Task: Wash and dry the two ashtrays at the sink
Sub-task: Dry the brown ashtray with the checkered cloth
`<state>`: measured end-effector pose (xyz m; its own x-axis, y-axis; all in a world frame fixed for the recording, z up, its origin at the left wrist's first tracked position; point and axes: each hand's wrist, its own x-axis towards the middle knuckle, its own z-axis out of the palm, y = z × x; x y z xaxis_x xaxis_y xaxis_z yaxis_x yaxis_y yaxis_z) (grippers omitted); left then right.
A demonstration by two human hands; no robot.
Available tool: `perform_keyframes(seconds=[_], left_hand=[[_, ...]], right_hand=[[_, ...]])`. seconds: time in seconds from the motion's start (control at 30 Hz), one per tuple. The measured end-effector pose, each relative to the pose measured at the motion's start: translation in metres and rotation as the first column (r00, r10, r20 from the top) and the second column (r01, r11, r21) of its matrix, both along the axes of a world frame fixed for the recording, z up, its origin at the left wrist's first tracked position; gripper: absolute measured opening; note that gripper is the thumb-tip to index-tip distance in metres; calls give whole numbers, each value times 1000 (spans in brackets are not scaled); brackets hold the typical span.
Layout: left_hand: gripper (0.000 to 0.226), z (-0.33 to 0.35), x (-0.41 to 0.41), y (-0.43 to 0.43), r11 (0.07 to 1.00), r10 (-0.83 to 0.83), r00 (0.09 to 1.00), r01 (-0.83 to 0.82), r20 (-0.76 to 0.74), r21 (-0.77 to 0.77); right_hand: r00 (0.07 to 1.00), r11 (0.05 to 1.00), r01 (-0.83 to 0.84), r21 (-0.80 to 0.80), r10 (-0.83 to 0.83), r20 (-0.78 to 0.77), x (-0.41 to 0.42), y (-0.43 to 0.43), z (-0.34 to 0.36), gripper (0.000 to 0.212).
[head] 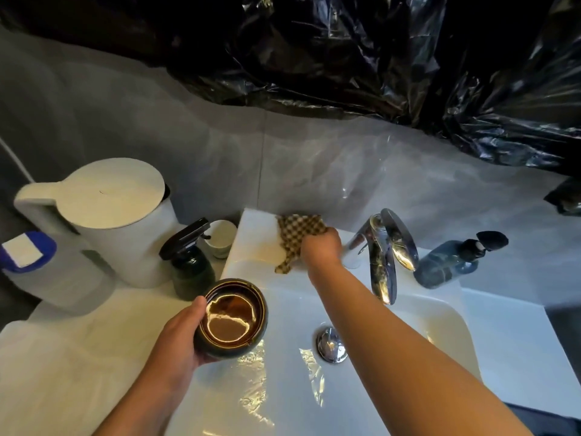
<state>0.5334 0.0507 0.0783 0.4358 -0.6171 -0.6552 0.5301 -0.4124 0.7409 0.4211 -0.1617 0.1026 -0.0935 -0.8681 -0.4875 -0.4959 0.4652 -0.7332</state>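
Head view: a round, dark-green glazed ceramic ashtray [232, 319] with a glossy brown bowl is held by the left hand [179, 338] over the 9 o'clock edge of the white basin sink [509, 335]. The thumb is hooked on its rim and the fingers are curled beneath. At 11 o'clock on the ledge, a brown-and-cream checked cloth [295, 234] is bunched in the closed fingers of the right hand [322, 247]. The ashtray is judged heavy, rigid, chip-prone and slick when wet. It is best cupped round the wall while the soft, light cloth is worked inside.
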Motion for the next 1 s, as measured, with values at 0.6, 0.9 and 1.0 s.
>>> perform_keyframes(seconds=[0.6, 0.9, 1.0], left_hand=[[38, 10, -7, -10, 998, -45, 999, 45, -6, -38], [41, 18, -20, 2, 994, -88, 996, 88, 2, -66], [46, 23, -40, 16, 980, -187, 982, 188, 20, -61]], right_hand=[[824, 851, -501, -158, 414, -387, -9, -8, -31, 42], [840, 860, -490, -141, 510, 184, -60, 120, 10, 27], [846, 895, -444, -47, 436, 308, -87, 167, 18, 29]])
